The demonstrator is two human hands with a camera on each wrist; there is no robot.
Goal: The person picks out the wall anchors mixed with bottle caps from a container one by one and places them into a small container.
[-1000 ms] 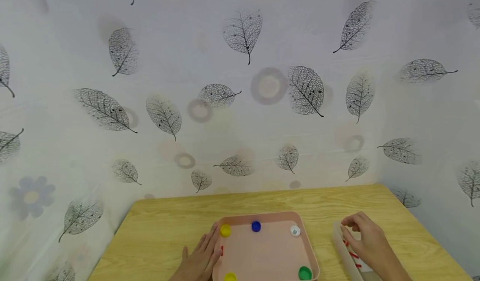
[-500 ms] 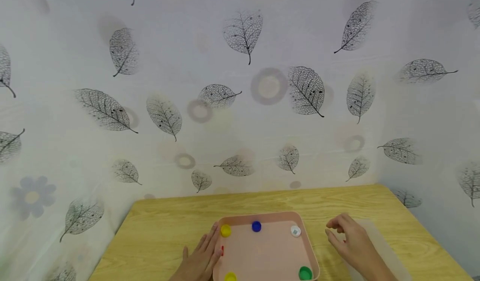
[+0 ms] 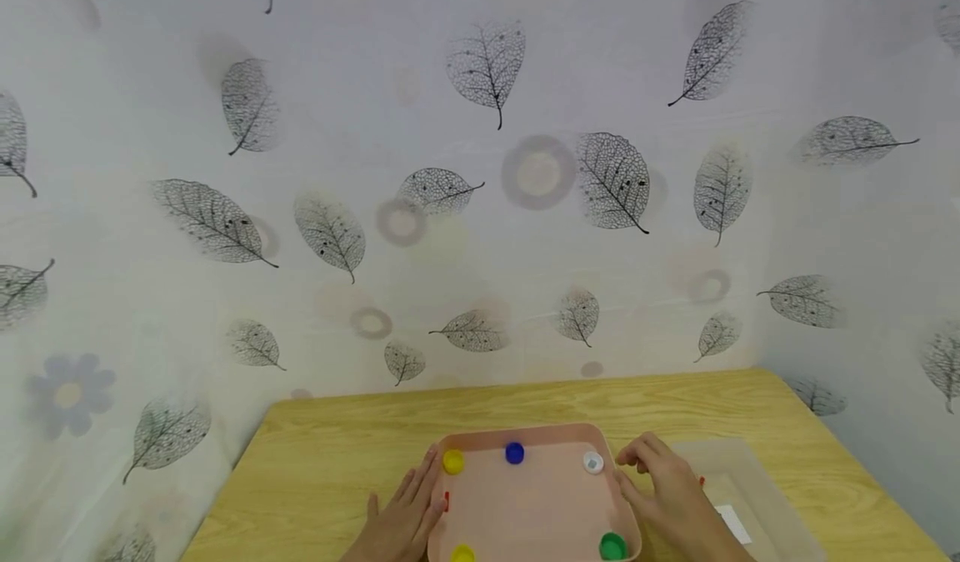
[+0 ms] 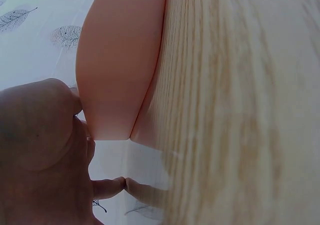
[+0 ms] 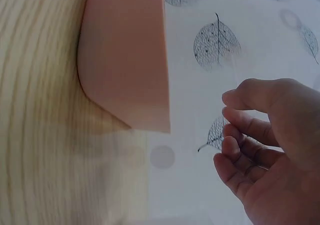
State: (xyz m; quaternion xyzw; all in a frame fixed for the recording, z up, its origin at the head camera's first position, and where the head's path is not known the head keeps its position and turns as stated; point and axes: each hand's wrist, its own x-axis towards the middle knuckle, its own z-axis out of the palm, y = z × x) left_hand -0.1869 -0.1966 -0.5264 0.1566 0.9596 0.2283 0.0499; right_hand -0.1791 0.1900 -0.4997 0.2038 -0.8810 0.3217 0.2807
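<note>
My left hand lies with straight fingers against the left wall of a pink tray; in the left wrist view it touches the tray's outer side. My right hand hovers by the tray's right rim, fingers bent and thumb near the index tip. The right wrist view shows the fingertips close together; whether something small is between them is hidden. Small round caps sit along the tray's edges: two yellow, blue, white and green. A red strip lies near the left wall.
Right of the tray stands a pale translucent box, partly behind my right forearm. Inside are a white card and a bit of red. The wooden table meets a leaf-patterned wall covering at the back.
My right hand has moved left from over the translucent box to the tray's right rim, uncovering part of the box. The left hand stays against the tray.
</note>
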